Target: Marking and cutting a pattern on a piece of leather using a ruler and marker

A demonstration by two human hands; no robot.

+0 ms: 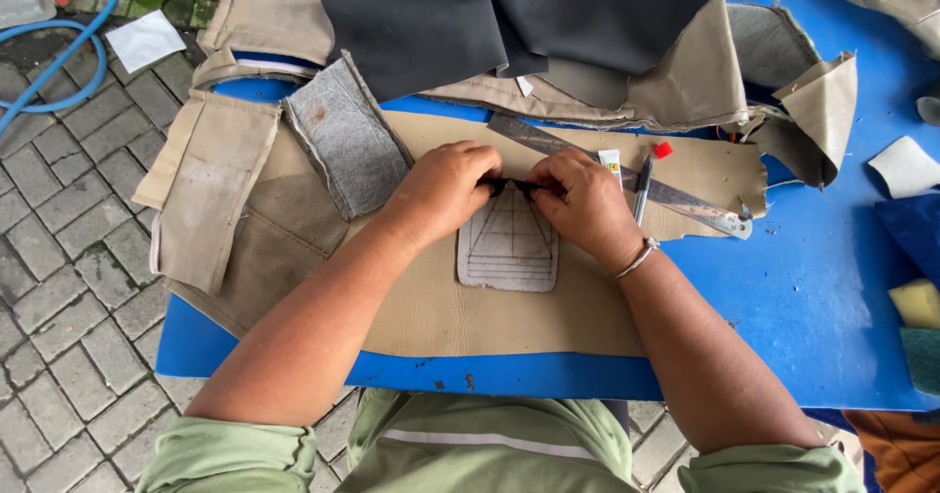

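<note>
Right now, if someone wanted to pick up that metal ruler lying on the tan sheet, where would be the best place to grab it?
Probably the ruler's lower right end, coming from the right side of the blue table. That end pokes past the tan sheet and lies free. The other end runs up behind the right hand, and a pen lies across the middle. It lies flat and thin, so pinch its long edges.

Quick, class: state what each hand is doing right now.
Left hand: closed, pinching the small black piece at the grey patch's top edge.
Right hand: closed, pinching the same black piece.
</note>
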